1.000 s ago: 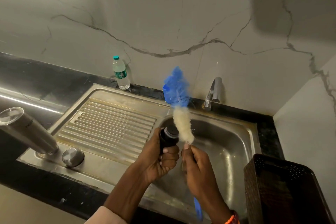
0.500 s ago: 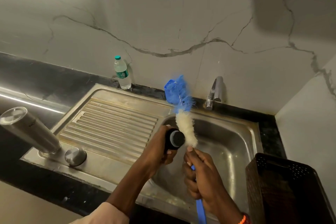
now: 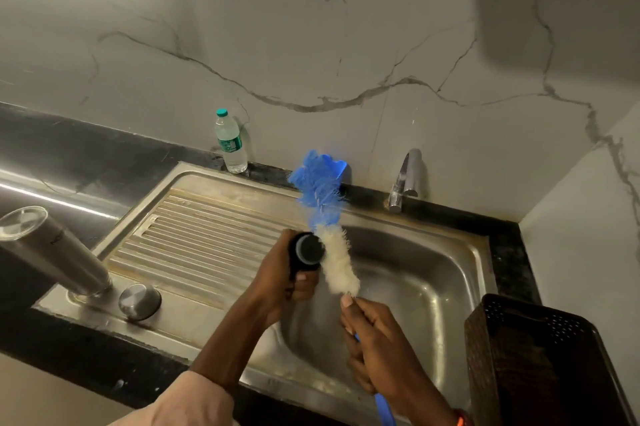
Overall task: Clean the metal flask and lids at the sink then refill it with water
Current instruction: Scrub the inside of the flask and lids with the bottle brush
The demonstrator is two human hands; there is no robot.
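Where bristles (image 3: pixel 337 263) fluff — round black lid (image 3: pixel 309 252)

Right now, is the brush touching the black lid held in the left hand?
Touching. The head view shows the white bristles of the brush pressed against the rim of the black lid in the left hand, with no gap; the right hand holds the handle.

Grey-veined white marble walls (image 3: pixel 311 45) meet a black countertop (image 3: pixel 104 152) under dim light
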